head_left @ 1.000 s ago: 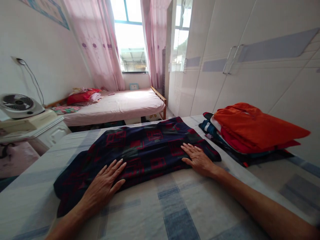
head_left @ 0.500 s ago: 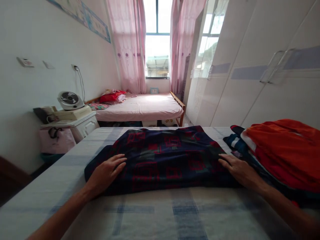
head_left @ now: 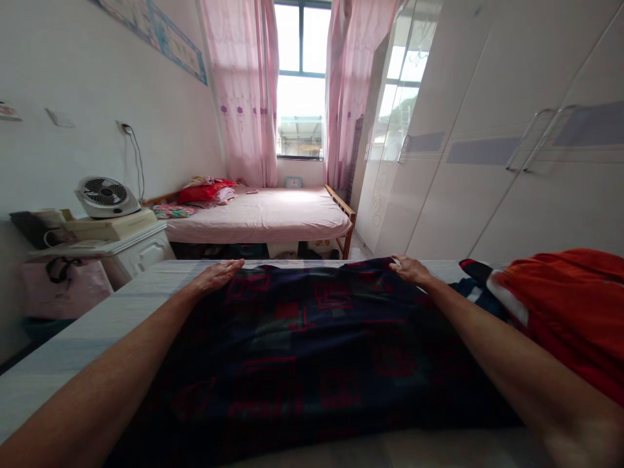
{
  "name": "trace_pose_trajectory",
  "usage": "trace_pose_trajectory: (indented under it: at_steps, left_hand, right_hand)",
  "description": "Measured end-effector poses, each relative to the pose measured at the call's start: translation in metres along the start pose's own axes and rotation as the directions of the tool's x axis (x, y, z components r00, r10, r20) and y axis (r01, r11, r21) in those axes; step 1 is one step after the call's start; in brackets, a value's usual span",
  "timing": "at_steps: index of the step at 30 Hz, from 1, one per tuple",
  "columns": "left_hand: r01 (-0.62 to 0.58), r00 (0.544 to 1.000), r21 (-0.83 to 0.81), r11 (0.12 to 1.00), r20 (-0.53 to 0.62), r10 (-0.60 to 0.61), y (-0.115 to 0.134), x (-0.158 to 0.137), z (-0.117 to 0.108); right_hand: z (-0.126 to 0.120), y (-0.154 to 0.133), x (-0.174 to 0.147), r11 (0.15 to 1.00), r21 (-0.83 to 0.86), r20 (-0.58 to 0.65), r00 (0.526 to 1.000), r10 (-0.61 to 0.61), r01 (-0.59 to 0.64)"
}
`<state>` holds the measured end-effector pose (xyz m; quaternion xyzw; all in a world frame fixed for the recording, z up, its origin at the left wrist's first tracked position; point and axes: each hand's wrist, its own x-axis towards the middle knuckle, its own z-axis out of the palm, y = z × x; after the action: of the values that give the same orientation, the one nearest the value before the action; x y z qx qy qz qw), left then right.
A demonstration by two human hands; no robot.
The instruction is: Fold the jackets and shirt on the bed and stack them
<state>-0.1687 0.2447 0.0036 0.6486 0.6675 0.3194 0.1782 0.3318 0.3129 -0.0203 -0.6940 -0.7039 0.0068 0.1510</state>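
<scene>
A dark navy piece of clothing with red and green square patterns (head_left: 302, 338) lies spread in a wide flat bundle in front of me. My left hand (head_left: 218, 274) rests at its far left corner, fingers stretched out along the edge. At the far right corner, my right hand (head_left: 412, 270) has its fingers bent over the cloth's edge. Both forearms reach across the sides of the cloth. Its near edge is in shadow, and my left arm covers part of the left side.
The cloth lies on a bed with a pale blue-striped sheet (head_left: 92, 354). A pile of orange and dark clothes (head_left: 570, 312) stands at the right. Beyond are a pink-sheeted bed (head_left: 273, 214), a white wardrobe (head_left: 492, 97) and a fan (head_left: 108, 195) on a cabinet.
Both hands have moved forward from the cloth's sides to its far corners. The right fingers have bent over the edge. The view has shifted, and the cloth looks larger and nearer.
</scene>
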Motion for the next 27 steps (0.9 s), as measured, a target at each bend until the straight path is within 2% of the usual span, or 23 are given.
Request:
trace_pose_trajectory:
  at_steps: [4, 8, 11, 13, 17, 21, 25, 27]
  left_hand:
    - [0.084, 0.995, -0.067, 0.994, 0.058, -0.08, -0.003, 0.014, 0.011]
    - [0.132, 0.991, -0.159, 0.978, 0.056, -0.125, -0.007, 0.014, 0.016]
    - [0.144, 0.989, -0.222, 0.964, 0.011, -0.145, -0.011, 0.013, 0.015]
    - [0.165, 0.986, -0.253, 0.953, 0.024, -0.164, -0.013, 0.012, 0.013]
    - [0.244, 0.969, -0.303, 0.921, 0.118, -0.218, -0.015, 0.014, 0.012]
    - [0.29, 0.957, -0.368, 0.883, 0.132, -0.259, -0.013, 0.021, 0.016]
    - [0.3, 0.953, -0.417, 0.858, 0.092, -0.288, -0.008, 0.028, 0.015]
    - [0.302, 0.953, -0.419, 0.856, 0.108, -0.283, -0.005, 0.028, 0.013]
  right_hand:
    - [0.018, 0.008, 0.025, 0.996, 0.04, 0.026, 0.997, 0.073, -0.074]
    - [0.028, 0.014, 0.037, 0.989, 0.08, 0.033, 0.992, 0.122, -0.124]
    - [0.027, 0.017, 0.042, 0.973, 0.103, -0.033, 0.977, 0.212, -0.208]
    - [0.024, 0.017, 0.044, 0.96, 0.133, -0.08, 0.962, 0.26, -0.248]
    - [0.021, 0.015, 0.042, 0.954, 0.211, -0.033, 0.974, 0.226, -0.214]
    - [0.023, 0.013, 0.041, 0.952, 0.263, 0.039, 0.987, 0.154, -0.159]
    - [0.024, 0.013, 0.045, 0.946, 0.258, 0.002, 0.979, 0.204, -0.197]
    - [0.024, 0.012, 0.046, 0.945, 0.259, -0.02, 0.977, 0.213, -0.2]
